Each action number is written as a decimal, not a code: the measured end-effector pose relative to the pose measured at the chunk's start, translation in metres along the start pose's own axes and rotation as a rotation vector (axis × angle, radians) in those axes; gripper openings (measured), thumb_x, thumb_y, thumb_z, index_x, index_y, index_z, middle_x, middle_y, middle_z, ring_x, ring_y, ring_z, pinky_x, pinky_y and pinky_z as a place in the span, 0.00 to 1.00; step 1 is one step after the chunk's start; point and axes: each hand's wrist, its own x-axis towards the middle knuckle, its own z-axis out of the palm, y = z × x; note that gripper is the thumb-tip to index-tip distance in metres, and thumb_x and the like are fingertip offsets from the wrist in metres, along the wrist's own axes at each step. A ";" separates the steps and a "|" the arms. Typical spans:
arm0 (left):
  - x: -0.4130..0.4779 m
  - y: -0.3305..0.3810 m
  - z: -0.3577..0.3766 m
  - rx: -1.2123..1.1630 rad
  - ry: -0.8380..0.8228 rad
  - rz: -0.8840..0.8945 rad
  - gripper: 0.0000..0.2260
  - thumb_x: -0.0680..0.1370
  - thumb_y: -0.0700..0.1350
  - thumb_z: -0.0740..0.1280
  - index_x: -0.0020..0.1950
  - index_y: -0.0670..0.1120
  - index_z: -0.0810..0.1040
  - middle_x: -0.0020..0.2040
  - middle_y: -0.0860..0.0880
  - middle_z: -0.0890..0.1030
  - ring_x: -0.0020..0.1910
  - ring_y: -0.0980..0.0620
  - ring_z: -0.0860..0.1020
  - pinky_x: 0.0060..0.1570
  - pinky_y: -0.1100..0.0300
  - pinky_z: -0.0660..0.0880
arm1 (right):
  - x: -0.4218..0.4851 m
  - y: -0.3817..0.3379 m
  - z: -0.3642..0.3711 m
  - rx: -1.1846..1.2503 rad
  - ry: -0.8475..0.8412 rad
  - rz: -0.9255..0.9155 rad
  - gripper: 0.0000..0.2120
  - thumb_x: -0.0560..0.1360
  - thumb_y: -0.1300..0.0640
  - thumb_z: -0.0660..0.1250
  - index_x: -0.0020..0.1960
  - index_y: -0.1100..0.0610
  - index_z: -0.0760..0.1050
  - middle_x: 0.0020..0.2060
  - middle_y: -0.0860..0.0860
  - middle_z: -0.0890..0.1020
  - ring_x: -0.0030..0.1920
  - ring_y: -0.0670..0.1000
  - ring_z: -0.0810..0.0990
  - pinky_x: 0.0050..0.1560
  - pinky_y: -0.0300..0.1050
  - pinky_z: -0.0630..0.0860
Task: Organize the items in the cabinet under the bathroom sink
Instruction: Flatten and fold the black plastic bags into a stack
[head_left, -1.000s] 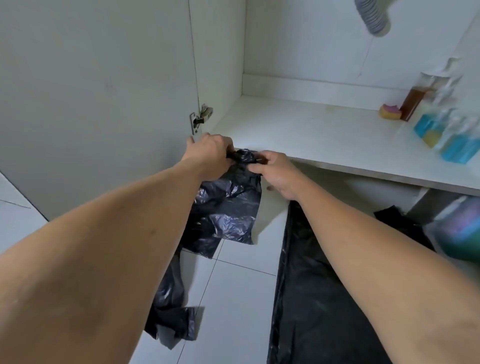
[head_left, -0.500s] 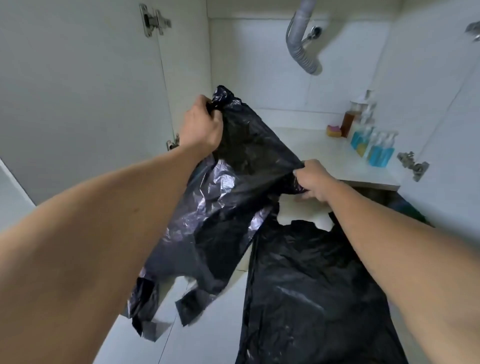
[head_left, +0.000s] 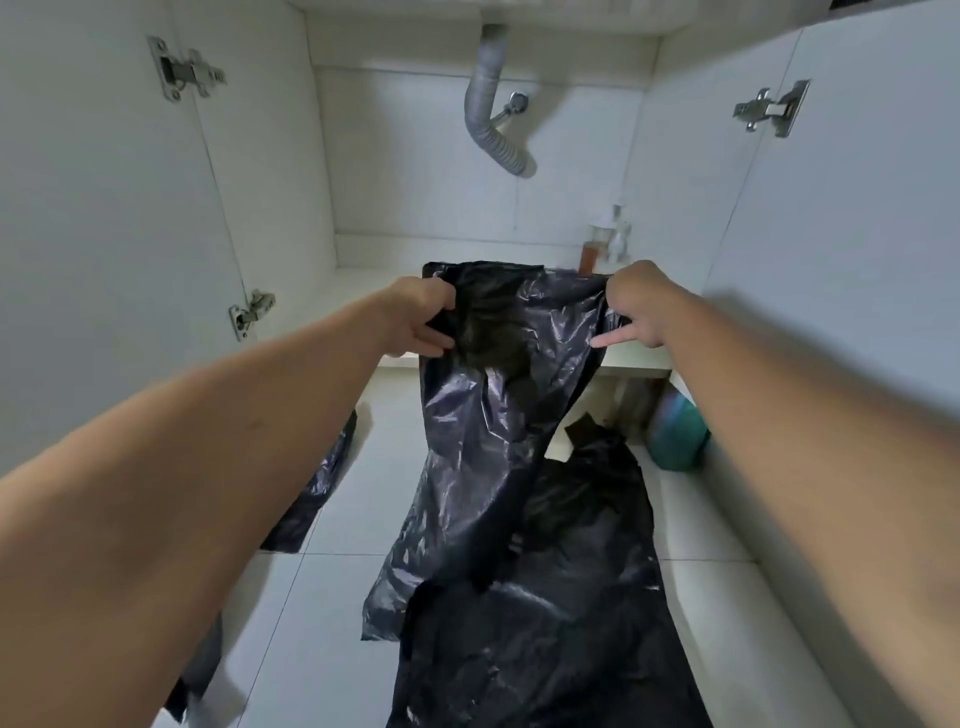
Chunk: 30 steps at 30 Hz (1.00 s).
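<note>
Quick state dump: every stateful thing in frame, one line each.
held bag: spread between both hands, hanging down
left hand: grips held bag at its top edge
right hand: grips the same edge, one finger straight
floor bag: lying flat
left door: open
right door: open
amber bottle: upright on the shelf
drain hose: attached above, hanging curved

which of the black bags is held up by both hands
The black bag stretched between the left hand and right hand. The larger bag beneath it and the bag under the left arm lie on the floor.
</note>
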 end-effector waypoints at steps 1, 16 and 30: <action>0.001 0.004 0.008 -0.012 0.026 0.063 0.08 0.78 0.43 0.63 0.55 0.42 0.74 0.50 0.43 0.77 0.45 0.43 0.81 0.50 0.52 0.79 | 0.000 -0.001 -0.001 0.027 0.072 -0.072 0.13 0.80 0.68 0.58 0.61 0.60 0.75 0.62 0.54 0.78 0.58 0.62 0.81 0.39 0.49 0.84; -0.047 -0.245 0.089 1.207 -0.376 0.335 0.16 0.77 0.40 0.63 0.64 0.46 0.71 0.81 0.55 0.51 0.76 0.51 0.64 0.69 0.55 0.66 | -0.108 0.262 -0.044 -1.339 -0.463 -0.488 0.14 0.76 0.48 0.61 0.58 0.51 0.76 0.55 0.48 0.78 0.57 0.53 0.79 0.50 0.46 0.74; -0.060 -0.241 0.090 0.278 -0.156 -0.429 0.38 0.67 0.76 0.66 0.50 0.39 0.77 0.43 0.44 0.82 0.44 0.42 0.82 0.45 0.50 0.75 | -0.090 0.260 0.001 -1.030 -0.598 0.406 0.20 0.80 0.45 0.65 0.53 0.65 0.76 0.40 0.56 0.84 0.38 0.56 0.84 0.46 0.50 0.80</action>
